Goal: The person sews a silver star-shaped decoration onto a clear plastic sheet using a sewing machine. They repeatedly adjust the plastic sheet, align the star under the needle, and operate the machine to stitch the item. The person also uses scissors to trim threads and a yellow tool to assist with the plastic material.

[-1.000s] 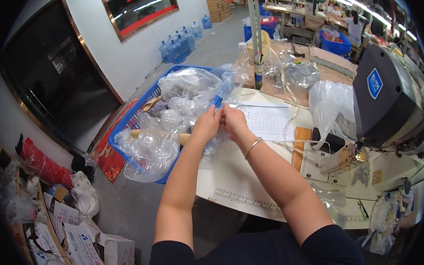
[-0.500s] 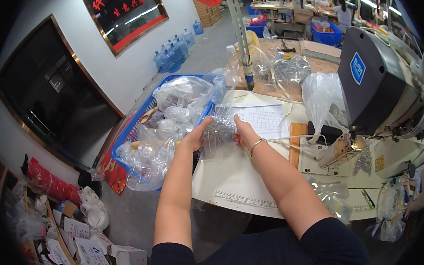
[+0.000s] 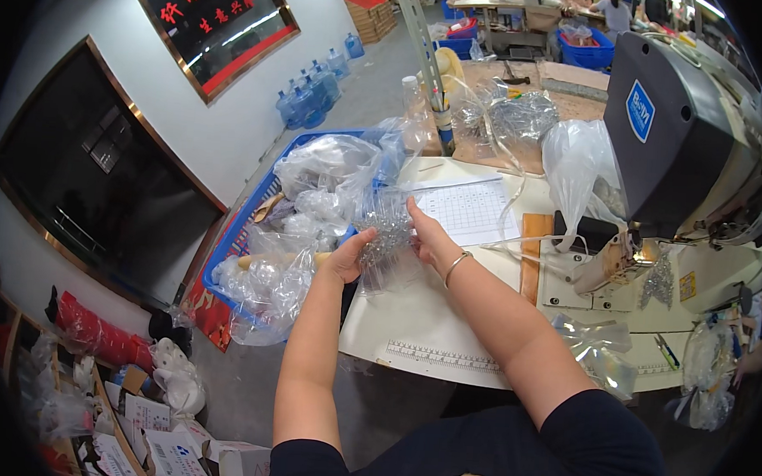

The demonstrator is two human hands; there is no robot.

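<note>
Between my two hands is a clear plastic bag [image 3: 386, 237] filled with shiny silvery pieces, too small to make out. My left hand [image 3: 346, 254] grips its left side, thumb up, close to the rim of the blue basket. On the other side my right hand [image 3: 431, 235], with a bracelet at the wrist, holds the bag's right edge. The bag hangs over the left end of the white worktable [image 3: 411, 326]. A gridded paper sheet [image 3: 464, 206] lies just beyond my right hand. The blue basket [image 3: 237, 224], heaped with clear plastic bags, stands at the left.
A sewing machine [image 3: 667, 124] rises at the right. White plastic bag [image 3: 579, 162] and a wooden strip [image 3: 531, 259] lie beside it. Snips [image 3: 666, 351] rest at the right front. A metal post [image 3: 425, 51] stands behind the table. Cardboard boxes [image 3: 172, 451] are low at left.
Both hands and the bag have shifted slightly left toward the basket. The bag appears tilted a little differently, and my view has turned slightly.
</note>
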